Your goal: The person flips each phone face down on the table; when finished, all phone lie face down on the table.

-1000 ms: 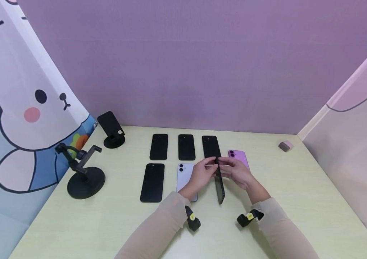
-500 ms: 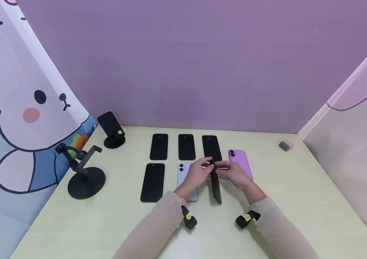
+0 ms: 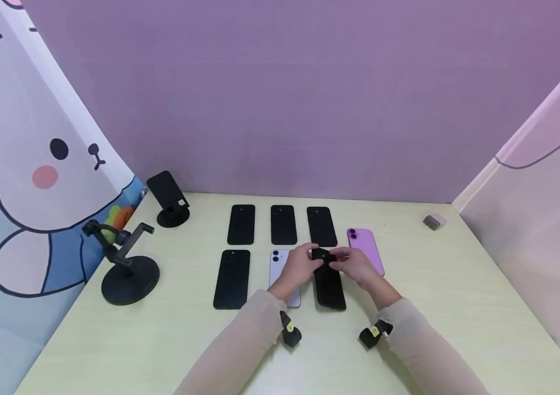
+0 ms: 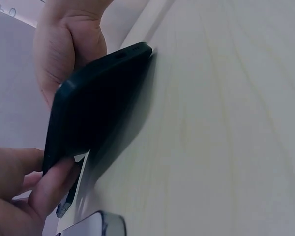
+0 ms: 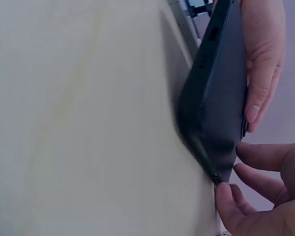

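In the head view a black phone (image 3: pixel 330 288) is tilted above the table, its broad face turned up and its near end low. My left hand (image 3: pixel 298 267) pinches its upper left part, and my right hand (image 3: pixel 357 267) holds the upper right edge between thumb and fingers. The left wrist view shows the phone's (image 4: pixel 101 98) port end and shaded underside. In the right wrist view the fingertips (image 5: pixel 231 194) grip a corner of it. A white phone (image 3: pixel 278 267) lies partly hidden under my left forearm. Beside my right hand lies a purple phone (image 3: pixel 366 249).
Three black phones (image 3: pixel 283 225) lie in a back row, with another black phone (image 3: pixel 232 280) at front left. A phone on a round stand (image 3: pixel 168 191) and a bare black stand (image 3: pixel 130 280) occupy the left side. A small grey-pink block (image 3: pixel 435 221) sits far right.
The held black phone was nearly edge-on and has been turned so its broad face shows from above. Both hands have shifted slightly left and keep hold of it.
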{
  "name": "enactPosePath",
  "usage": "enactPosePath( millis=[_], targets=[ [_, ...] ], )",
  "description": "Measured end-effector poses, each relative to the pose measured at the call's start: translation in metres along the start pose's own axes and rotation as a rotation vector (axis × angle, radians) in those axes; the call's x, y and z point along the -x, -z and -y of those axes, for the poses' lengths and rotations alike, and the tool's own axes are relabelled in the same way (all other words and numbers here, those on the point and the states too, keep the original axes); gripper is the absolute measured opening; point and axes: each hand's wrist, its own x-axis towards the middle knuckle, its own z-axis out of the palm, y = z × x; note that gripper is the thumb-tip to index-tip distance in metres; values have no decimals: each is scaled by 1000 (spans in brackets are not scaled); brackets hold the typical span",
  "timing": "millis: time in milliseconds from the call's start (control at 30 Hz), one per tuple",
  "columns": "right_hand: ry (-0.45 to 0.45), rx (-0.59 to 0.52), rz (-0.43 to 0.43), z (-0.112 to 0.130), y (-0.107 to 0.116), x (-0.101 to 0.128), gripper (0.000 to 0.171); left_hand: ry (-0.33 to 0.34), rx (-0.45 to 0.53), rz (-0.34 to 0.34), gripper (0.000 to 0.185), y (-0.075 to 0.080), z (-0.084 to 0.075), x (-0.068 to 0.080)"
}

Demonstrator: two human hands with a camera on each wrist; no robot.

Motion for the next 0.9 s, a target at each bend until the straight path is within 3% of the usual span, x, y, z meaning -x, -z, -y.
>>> enactPosePath(
  millis=[233,400,567,900],
  targets=[
    [-24,78,-16,3,-1,-2,40,-29,-177,-41,40,-5,3,-5],
    [-36,149,-23,6,-3,-1,41,-11,-262,-7,40,-6,0,-5],
    [-70,214,-33,6,-4,-2,41,19,-296,21,41,-6,0,-5],
    [-96,235,-44,6,-3,-3,41,24,-307,29,41,-7,-1,-9]
  ],
)
